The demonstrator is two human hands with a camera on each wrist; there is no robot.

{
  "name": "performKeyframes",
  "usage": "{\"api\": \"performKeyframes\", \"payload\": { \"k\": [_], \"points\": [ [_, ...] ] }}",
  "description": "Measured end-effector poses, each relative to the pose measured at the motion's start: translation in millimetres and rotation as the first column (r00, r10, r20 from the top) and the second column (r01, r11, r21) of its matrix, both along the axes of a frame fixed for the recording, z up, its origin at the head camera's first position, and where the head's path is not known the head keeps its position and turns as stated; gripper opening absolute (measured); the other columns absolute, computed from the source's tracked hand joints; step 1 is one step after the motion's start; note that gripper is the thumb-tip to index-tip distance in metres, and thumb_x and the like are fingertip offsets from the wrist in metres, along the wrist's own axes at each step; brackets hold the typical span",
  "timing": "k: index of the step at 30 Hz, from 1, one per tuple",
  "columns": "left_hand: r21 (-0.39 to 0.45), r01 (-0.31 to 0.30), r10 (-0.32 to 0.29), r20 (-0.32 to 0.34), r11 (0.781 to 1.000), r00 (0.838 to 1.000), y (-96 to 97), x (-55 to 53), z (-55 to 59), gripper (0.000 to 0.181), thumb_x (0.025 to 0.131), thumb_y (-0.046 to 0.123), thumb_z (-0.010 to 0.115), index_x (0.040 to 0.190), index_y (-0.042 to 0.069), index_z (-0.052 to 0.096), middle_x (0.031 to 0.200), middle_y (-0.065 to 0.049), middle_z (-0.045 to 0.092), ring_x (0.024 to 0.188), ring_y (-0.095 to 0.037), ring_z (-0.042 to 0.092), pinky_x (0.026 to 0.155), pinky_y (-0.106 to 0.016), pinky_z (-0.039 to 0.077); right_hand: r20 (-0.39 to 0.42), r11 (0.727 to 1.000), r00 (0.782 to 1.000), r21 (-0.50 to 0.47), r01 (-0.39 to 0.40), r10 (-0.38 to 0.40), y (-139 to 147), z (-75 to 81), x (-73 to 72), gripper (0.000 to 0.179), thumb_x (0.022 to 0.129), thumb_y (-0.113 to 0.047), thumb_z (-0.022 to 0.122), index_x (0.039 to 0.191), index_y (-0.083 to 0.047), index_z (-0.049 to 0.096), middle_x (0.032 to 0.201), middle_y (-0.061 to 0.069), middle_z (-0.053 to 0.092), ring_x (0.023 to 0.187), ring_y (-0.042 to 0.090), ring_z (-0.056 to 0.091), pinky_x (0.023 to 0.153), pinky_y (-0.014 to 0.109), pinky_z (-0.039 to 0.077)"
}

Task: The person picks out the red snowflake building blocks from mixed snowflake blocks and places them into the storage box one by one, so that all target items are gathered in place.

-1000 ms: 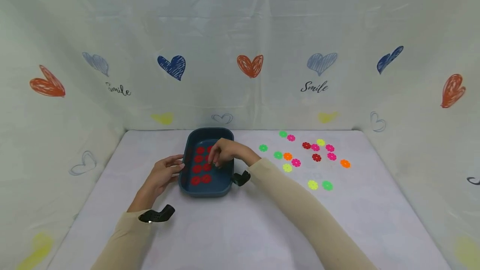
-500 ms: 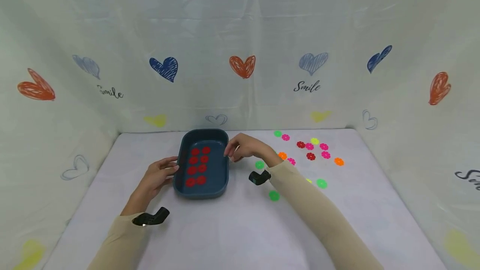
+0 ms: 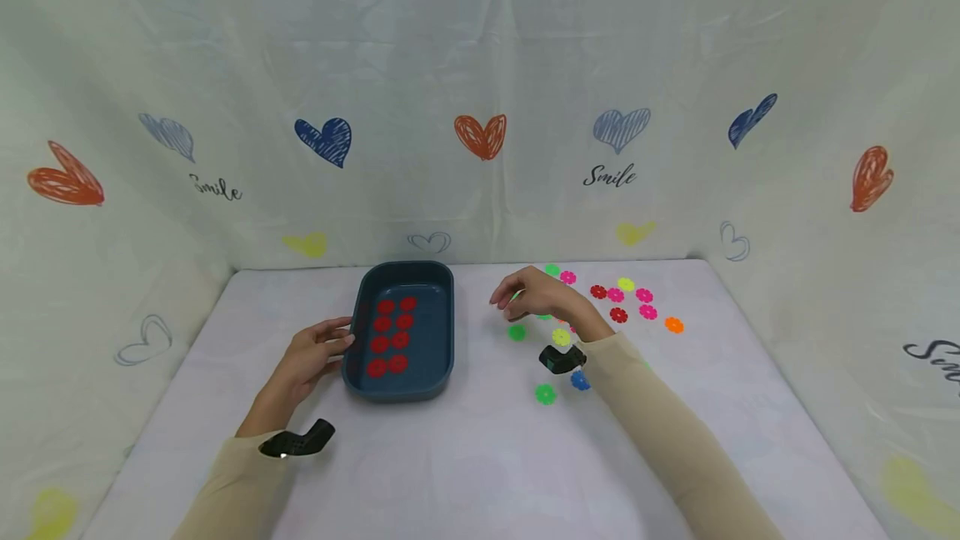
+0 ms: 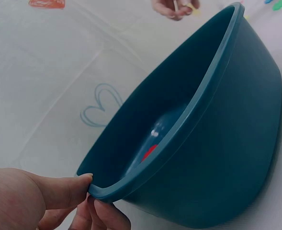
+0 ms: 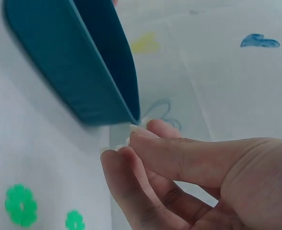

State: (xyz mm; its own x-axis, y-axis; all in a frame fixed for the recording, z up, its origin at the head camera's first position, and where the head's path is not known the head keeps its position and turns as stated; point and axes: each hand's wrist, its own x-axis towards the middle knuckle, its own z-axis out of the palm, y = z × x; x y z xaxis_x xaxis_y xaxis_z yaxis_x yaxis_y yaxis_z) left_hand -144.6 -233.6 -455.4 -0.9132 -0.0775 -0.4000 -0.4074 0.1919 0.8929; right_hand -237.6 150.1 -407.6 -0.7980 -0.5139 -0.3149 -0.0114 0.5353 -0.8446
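A dark teal rectangular tray (image 3: 427,348) lies left of centre on the white table, with several red flower-shaped discs (image 3: 400,340) in two columns on its floor. My left hand (image 3: 307,354) grips its left side; in the left wrist view the thumb (image 4: 66,191) is on the rim and curled fingers are below it. Right of the tray and above the table is my right hand (image 3: 543,294), thumb and fingertips brought together. Between them in the right wrist view shows the scalloped edge of a small white disc (image 5: 123,145), mostly hidden by the fingers.
Loose flower discs lie on the right half of the table: green (image 3: 546,394), blue (image 3: 580,380), yellow (image 3: 561,337), pink (image 3: 644,296), red (image 3: 618,315) and orange (image 3: 674,325). Some are partly behind my right arm. A white curtain with printed hearts (image 3: 480,137) encloses the table.
My right hand has come out of the tray and moved right over the table, carrying the small white disc. The left hand stays at the tray's side. The head view has shifted slightly.
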Motion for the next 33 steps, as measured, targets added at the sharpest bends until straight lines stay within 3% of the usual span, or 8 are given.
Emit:
{"api": "performKeyframes", "payload": {
  "k": [6, 14, 24, 33],
  "points": [
    [-0.002, -0.006, 0.006, -0.001, 1.0, 1.0, -0.1, 0.0, -0.1, 0.056, 0.107, 0.01, 0.062, 0.159, -0.001, 0.042, 0.128, -0.009, 0.056, 0.096, -0.009, 0.057, 0.077, -0.023, 0.054, 0.006, 0.998, 0.998, 0.016, 0.056, -0.057, 26.7, -4.0, -0.1, 0.03, 0.095, 0.005, 0.071, 0.125, 0.005, 0.072, 0.109, 0.016, 0.071, 0.092, 0.02, 0.07, 0.095, 0.043, 0.058],
    [0.004, -0.003, 0.003, 0.0, 1.0, 1.0, -0.5, 0.0, -0.3, 0.057, 0.107, 0.011, 0.062, 0.159, -0.001, 0.041, 0.127, -0.007, 0.056, 0.096, -0.009, 0.058, 0.077, -0.023, 0.055, -0.006, 0.996, 0.996, -0.016, 0.092, -0.092, 63.5, -18.3, 0.2, 0.036, 0.096, 0.005, 0.069, 0.131, 0.012, 0.065, 0.121, 0.03, 0.067, 0.089, 0.018, 0.07, 0.087, 0.032, 0.06],
    [-0.006, -0.01, 0.011, 0.018, 1.0, 1.0, 0.8, -1.9, -0.4, 0.057, 0.108, 0.011, 0.061, 0.16, 0.0, 0.04, 0.134, -0.011, 0.054, 0.101, -0.012, 0.057, 0.078, -0.023, 0.054, -0.002, 0.986, 0.987, 0.029, 0.163, -0.163, 105.6, -28.4, 2.5, 0.039, 0.099, 0.0, 0.069, 0.135, 0.011, 0.063, 0.123, 0.024, 0.067, 0.096, 0.019, 0.068, 0.094, 0.036, 0.059],
    [-0.023, -0.014, 0.015, 0.019, 1.0, 1.0, 1.9, -1.5, -1.0, 0.056, 0.108, 0.011, 0.061, 0.16, 0.001, 0.042, 0.136, -0.012, 0.053, 0.102, -0.013, 0.056, 0.078, -0.023, 0.054, -0.02, 0.967, 0.969, 0.061, 0.246, -0.245, 136.3, -37.8, 5.8, 0.043, 0.099, -0.004, 0.07, 0.139, 0.009, 0.061, 0.125, 0.024, 0.067, 0.102, 0.022, 0.068, 0.092, 0.029, 0.059]
  ]
}}
